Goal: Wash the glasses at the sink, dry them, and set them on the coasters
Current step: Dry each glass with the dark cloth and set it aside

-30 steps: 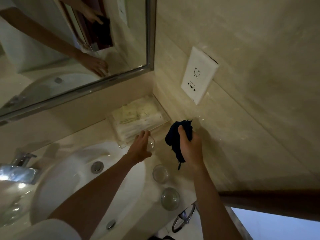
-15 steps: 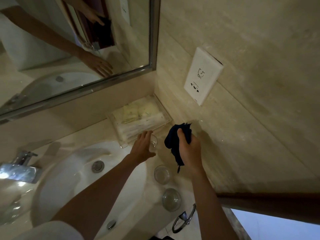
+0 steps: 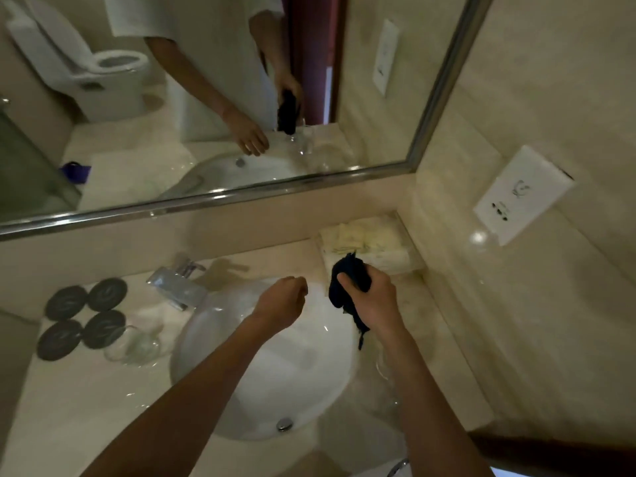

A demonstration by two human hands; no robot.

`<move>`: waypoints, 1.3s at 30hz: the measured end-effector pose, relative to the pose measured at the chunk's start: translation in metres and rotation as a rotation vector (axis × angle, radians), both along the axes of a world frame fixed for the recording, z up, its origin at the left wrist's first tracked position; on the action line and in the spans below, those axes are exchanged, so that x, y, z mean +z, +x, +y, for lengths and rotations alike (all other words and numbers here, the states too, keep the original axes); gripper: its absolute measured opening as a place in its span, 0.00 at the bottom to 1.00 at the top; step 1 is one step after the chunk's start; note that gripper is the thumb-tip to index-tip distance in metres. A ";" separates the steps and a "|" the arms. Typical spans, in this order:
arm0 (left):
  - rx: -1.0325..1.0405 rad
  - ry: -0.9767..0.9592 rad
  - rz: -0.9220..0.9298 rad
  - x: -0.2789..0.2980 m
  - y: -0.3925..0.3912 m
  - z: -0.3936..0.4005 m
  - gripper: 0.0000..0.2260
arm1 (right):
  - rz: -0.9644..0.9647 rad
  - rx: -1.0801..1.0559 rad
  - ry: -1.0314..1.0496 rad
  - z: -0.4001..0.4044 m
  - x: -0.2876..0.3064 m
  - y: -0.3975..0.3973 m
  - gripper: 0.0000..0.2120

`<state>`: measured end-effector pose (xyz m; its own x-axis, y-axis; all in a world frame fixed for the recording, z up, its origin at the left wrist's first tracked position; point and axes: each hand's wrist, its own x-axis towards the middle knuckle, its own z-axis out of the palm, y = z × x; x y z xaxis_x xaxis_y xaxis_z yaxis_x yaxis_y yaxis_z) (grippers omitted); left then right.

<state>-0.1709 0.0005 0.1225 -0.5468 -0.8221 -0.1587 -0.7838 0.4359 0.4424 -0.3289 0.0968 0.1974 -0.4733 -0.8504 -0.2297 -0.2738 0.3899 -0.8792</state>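
My right hand (image 3: 373,299) grips a dark blue cloth (image 3: 347,282) above the right rim of the white sink (image 3: 220,342). My left hand (image 3: 284,301) hovers over the basin with its fingers curled, and I see nothing in it. Several dark round coasters (image 3: 84,316) lie on the counter at the left. A blurred clear glass (image 3: 137,344) sits beside them, next to the basin. Another clear glass (image 3: 385,368) shows on the right counter, mostly hidden behind my right forearm.
A chrome faucet (image 3: 179,285) stands behind the basin. A clear tray of wrapped toiletries (image 3: 375,244) fills the back right corner. The mirror (image 3: 206,98) runs along the back wall, and a white socket plate (image 3: 523,196) is on the right wall.
My head has turned left, bringing the coasters and faucet into view. My left hand has pulled back from the glass by the tray to above the basin and curled. The right hand still holds the cloth.
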 end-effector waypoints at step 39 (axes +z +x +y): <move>0.593 0.168 0.265 -0.090 0.332 -0.010 0.33 | 0.165 0.333 0.137 -0.036 -0.030 0.268 0.07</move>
